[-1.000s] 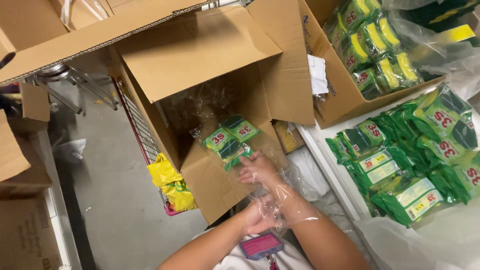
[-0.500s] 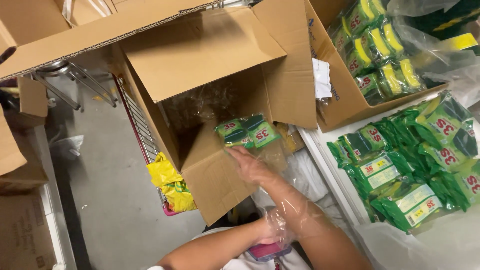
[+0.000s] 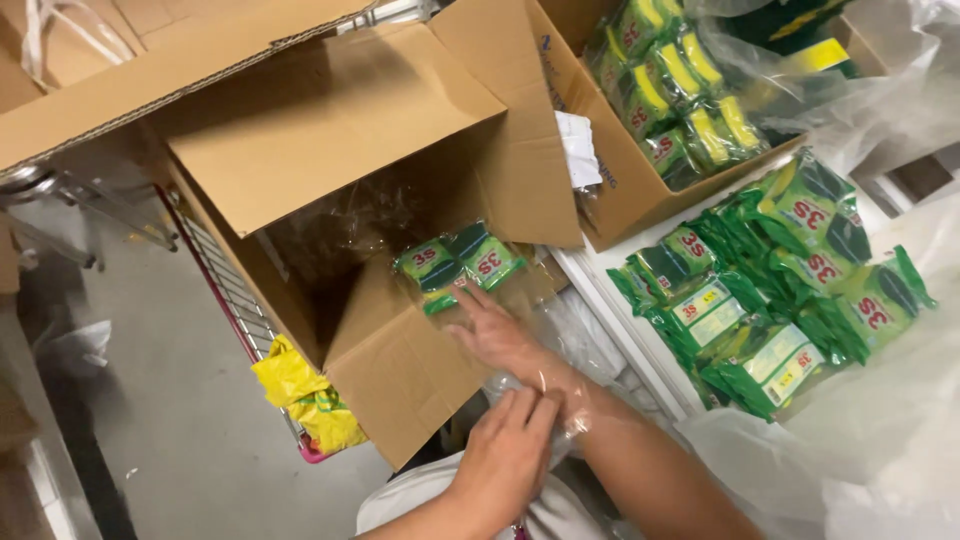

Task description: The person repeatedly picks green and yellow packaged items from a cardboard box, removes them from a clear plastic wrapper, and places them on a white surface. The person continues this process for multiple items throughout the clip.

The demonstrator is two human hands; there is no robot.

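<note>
- Head view: my right hand (image 3: 492,335) reached up toward the middle of the frame, fingers spread flat, their tips touching the lower edge of two green sponge packets (image 3: 457,263).
- The sponge packets lay side by side at the mouth of the open cardboard box (image 3: 330,140), which stood tipped toward me, on crumpled clear plastic lining inside it.
- That hand's grip was not closed on anything; the palm faced down and the fingers were stretched out.
- A thin clear plastic sleeve (image 3: 560,395) covered my right wrist and forearm.
- My left hand (image 3: 505,455), at the lower centre of the frame, had its fingers laid over that sleeve at the right wrist; whether they pinched the plastic or only pressed on it, I cannot tell.
- To the right of the frame, a heap of green packets (image 3: 775,290) lay on the white counter (image 3: 640,345).
- In the upper right, a second cardboard box (image 3: 610,190) held more packets with yellow showing.
- At the lower left of the open box, a crumpled yellow bag (image 3: 305,395) hung on a wire cart (image 3: 225,280), just beside the box flap.
</note>
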